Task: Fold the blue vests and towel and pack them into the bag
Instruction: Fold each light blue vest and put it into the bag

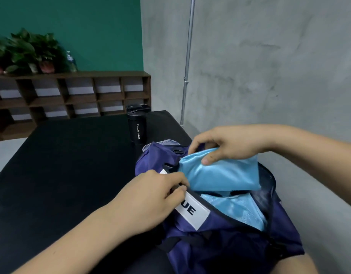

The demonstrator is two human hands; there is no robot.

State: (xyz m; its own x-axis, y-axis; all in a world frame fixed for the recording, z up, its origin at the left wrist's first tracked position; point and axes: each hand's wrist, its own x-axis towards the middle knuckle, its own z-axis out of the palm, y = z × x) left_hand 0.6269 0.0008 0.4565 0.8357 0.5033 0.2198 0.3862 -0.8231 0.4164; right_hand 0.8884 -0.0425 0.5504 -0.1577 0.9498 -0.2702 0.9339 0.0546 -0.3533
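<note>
A navy-purple bag [220, 240] with a white label lies open on the black table [62, 165]. My right hand [226, 144] grips a folded light-blue vest [218, 175] held over the bag's mouth. A second light-blue vest [238, 208] lies inside the bag beneath it. My left hand [151, 198] pinches the bag's near rim by the label, holding the opening apart. A bit of grey cloth [166, 142] shows behind the bag; whether it is the towel I cannot tell.
A black sport bottle [138, 124] stands on the table just behind the bag. A wooden cubby shelf [71, 95] with potted plants [24, 52] lines the far wall. A metal pole [187, 62] runs up the grey wall.
</note>
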